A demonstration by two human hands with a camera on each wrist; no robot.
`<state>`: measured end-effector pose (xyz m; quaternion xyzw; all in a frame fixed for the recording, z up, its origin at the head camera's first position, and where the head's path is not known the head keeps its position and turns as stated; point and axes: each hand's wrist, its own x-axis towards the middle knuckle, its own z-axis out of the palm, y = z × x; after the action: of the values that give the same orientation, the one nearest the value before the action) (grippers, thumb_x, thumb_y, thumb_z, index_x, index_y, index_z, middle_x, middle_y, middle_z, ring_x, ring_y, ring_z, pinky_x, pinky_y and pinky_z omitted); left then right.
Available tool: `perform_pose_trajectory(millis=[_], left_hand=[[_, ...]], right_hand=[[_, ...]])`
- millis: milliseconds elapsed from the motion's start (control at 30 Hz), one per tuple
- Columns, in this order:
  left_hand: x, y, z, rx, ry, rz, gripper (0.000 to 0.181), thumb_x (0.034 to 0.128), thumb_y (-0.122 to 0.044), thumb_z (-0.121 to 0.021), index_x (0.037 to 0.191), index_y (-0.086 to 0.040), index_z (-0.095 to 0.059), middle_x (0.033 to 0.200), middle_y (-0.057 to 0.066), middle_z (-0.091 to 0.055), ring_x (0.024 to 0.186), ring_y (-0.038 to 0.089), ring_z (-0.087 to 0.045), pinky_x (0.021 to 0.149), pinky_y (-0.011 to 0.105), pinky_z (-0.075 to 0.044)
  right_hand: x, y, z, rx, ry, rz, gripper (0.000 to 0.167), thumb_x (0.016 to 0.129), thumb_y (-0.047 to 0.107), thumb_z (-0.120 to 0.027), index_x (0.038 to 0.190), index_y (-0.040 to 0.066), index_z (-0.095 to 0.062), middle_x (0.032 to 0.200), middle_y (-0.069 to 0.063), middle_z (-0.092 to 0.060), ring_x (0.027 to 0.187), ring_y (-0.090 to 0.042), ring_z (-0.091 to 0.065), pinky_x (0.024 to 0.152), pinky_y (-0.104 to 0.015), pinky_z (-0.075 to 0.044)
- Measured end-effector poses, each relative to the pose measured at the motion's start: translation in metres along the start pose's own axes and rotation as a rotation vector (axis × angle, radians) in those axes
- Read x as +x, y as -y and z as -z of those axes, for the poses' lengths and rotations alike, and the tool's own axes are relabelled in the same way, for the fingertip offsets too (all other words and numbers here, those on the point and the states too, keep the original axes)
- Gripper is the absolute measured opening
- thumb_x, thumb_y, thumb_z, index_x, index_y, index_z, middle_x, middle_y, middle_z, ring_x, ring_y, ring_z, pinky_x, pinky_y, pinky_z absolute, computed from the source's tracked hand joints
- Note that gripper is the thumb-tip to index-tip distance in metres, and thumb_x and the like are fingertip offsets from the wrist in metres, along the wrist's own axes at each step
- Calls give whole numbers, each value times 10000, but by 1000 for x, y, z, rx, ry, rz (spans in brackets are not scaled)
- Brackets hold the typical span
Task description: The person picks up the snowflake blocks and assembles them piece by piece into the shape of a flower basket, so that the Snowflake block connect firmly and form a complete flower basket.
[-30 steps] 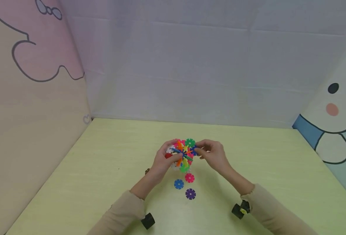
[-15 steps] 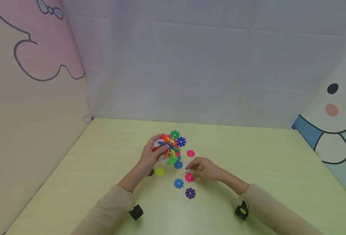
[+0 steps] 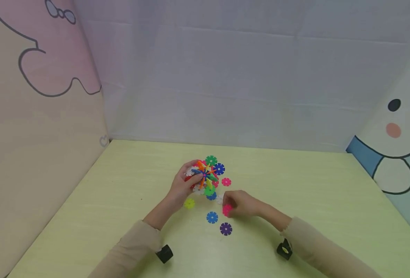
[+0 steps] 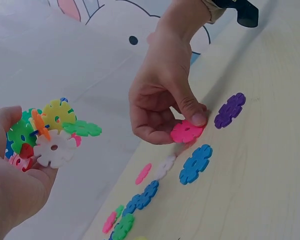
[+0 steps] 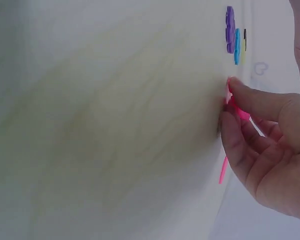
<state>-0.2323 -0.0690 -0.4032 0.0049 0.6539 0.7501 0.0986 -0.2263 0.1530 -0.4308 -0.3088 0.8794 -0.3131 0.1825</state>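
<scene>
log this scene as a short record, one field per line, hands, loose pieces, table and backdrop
left hand: holds a multicoloured cluster of joined notched discs
right hand: pinches a bright pink disc between thumb and fingers
nearest the person: purple disc, flat on the table
other loose pieces: light blue disc, yellow disc, second pink disc, white disc
table: pale yellow-green
backdrop: pale creased sheet
sleeves: beige
</scene>
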Motion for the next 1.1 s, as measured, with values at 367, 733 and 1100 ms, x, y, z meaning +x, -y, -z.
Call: perform_pose_trajectory(millis=[367,733,1100], left_hand=[[-8,2,-21,-87,49,-15,478,892,-143,-576,1326,-256,-411,1284,116,-477,1059,234,-562,835,334,-499],[-11,8,-33,-132,26,-46,481,893,-160,-575,1329,-252,-396,1249,90,-514,970,169,-592,796,259,-503],[-14,16,-45,-16,-19,-111,554,851,-210,-639,1325,-318,-374,1323,26,-409,1077,214,-548,861,295,-483]], right_hand=[[-31,30,22,341,-391,-30,229,788,14,-672,994,-18,-577,860,-116,-606,683,-265,-629,543,-267,-533],[-29,40,22,548,-658,-87,261,821,10,-636,1065,-51,-567,934,-194,-621,718,-194,-656,593,-272,-546],[-23,44,18,578,-752,-122,229,812,-17,-636,1032,-65,-593,900,-196,-628,697,-181,-655,609,-265,-546]])
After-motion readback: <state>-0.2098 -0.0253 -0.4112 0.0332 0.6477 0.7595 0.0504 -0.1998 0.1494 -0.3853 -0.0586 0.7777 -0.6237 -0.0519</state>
